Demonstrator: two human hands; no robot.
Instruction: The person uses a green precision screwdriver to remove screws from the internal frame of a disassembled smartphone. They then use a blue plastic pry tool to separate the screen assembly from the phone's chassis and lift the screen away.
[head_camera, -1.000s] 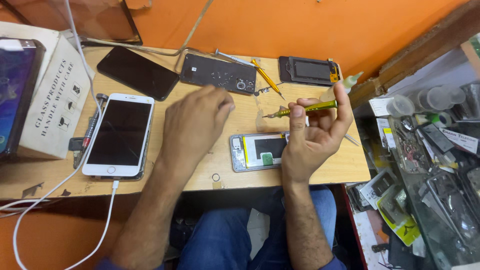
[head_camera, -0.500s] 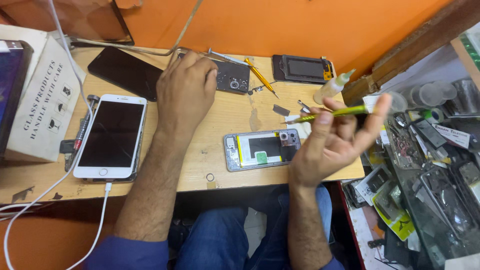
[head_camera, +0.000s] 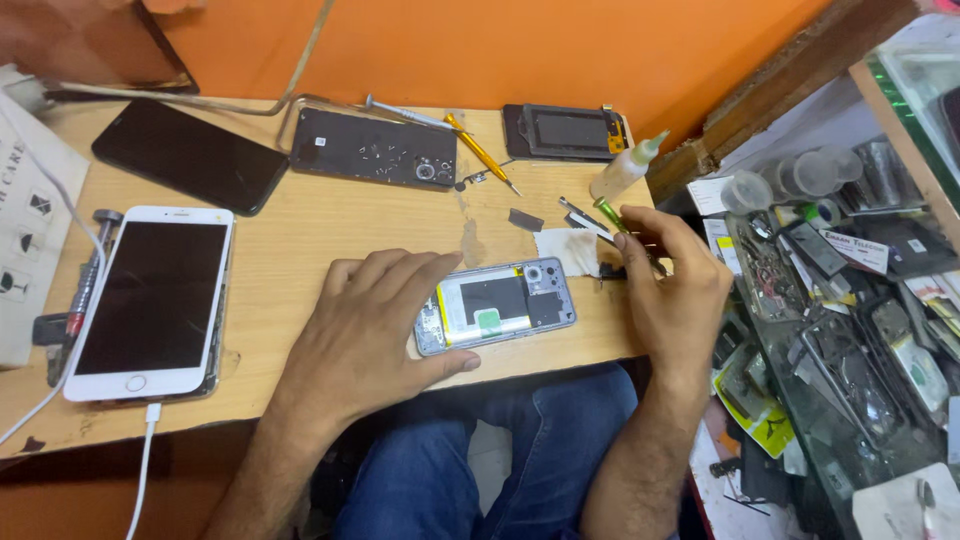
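An opened phone with its insides showing lies near the front edge of the wooden table. My left hand rests flat beside it, fingers on its left end, thumb along the table edge. My right hand is closed around a green-tipped screwdriver, held low at the phone's right end, over a small white cloth. The tool's tip is hidden behind my fingers.
A white phone on a cable lies at the left, a black phone behind it. A dark back cover, a yellow screwdriver, a screen module and a small glue bottle sit at the back. A cluttered parts tray fills the right.
My left hand came back from the dark cover to the opened phone. My right hand dropped with the screwdriver from mid-air to the table by the phone's right end.
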